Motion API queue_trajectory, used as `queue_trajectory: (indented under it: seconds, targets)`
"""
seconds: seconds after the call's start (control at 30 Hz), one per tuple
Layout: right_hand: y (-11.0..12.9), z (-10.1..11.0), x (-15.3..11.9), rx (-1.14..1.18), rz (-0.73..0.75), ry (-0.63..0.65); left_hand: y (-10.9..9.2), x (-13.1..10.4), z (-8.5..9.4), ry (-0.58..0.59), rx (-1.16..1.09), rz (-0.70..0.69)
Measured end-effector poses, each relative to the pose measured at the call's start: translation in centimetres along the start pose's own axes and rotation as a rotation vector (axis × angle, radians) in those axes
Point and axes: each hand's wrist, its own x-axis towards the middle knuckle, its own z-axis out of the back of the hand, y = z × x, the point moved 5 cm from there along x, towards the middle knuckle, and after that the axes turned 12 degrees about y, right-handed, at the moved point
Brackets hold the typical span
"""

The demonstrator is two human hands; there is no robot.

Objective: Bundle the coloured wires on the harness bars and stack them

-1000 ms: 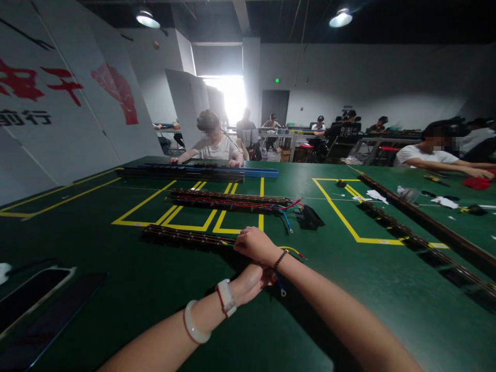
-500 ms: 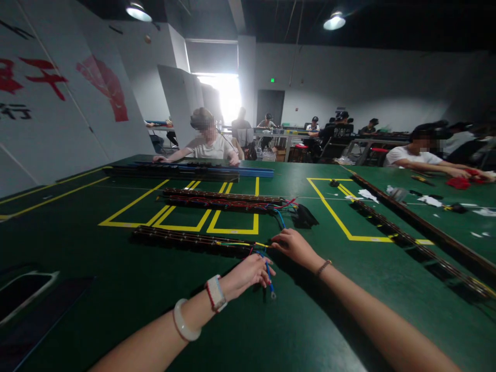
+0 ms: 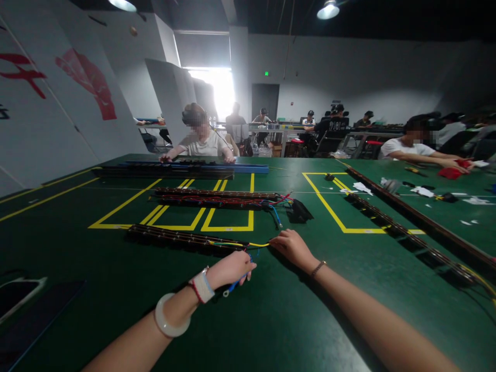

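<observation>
My left hand is closed around a blue wire, whose ring terminal pokes out below the fingers. My right hand pinches the end of a yellow-green wire, drawn out straight to the right. Both wires come from the right end of a long dark strip assembly lying on the green table. Behind it lies a second strip assembly with red and blue wires and a black piece at its right end.
Yellow tape lines mark the table. Two long strips run along the right, near white scraps. Dark and blue rails lie at the far edge before a seated person. A dark flat panel is at lower left.
My left hand has moved a little left and closed around the blue wire, whose terminal end now points down-left. My right hand stays at the yellow-green wire's end.
</observation>
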Motion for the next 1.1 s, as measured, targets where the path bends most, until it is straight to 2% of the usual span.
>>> queue_trajectory:
  seconds: [0.1,0.2,0.27,0.33,0.5,0.57,0.63,0.7,0.83,0.9,1.1]
  targets:
    - [0.1,0.1,0.0,-0.01,-0.013,0.001,-0.2,-0.3,0.0,-0.13,0.068,-0.084]
    - [0.1,0.1,0.0,-0.014,-0.013,-0.005,-0.2,-0.7,0.2,-0.281,0.099,-0.241]
    - [0.2,0.1,0.0,-0.018,-0.013,-0.007,-0.1,-0.9,0.2,-0.308,0.087,-0.305]
    - [0.1,0.1,0.0,-0.019,-0.014,-0.01,-0.2,-1.0,0.2,-0.296,0.143,-0.294]
    - [0.0,-0.2,0.0,-0.029,0.0,-0.031,-1.9,-1.9,0.1,-0.173,0.583,-0.081]
    - [0.0,-0.3,0.0,-0.035,0.003,-0.039,-2.5,-2.5,0.2,-0.137,0.685,-0.052]
    - [0.0,-0.3,0.0,-0.039,0.001,-0.044,-2.8,-3.3,0.7,-0.175,0.738,-0.074]
    - [0.0,-0.2,-0.1,-0.043,-0.004,-0.05,-2.7,-4.3,1.6,-0.274,0.777,-0.127]
    - [0.3,0.0,-0.2,-0.051,-0.008,-0.058,-1.3,-6.4,4.4,-0.523,0.837,-0.233]
    - [0.3,0.1,-0.3,-0.059,-0.007,-0.06,0.0,-7.1,5.8,-0.586,0.879,-0.24]
    - [0.3,0.1,-0.3,-0.064,-0.005,-0.075,5.1,-6.9,8.8,-0.546,0.95,-0.108]
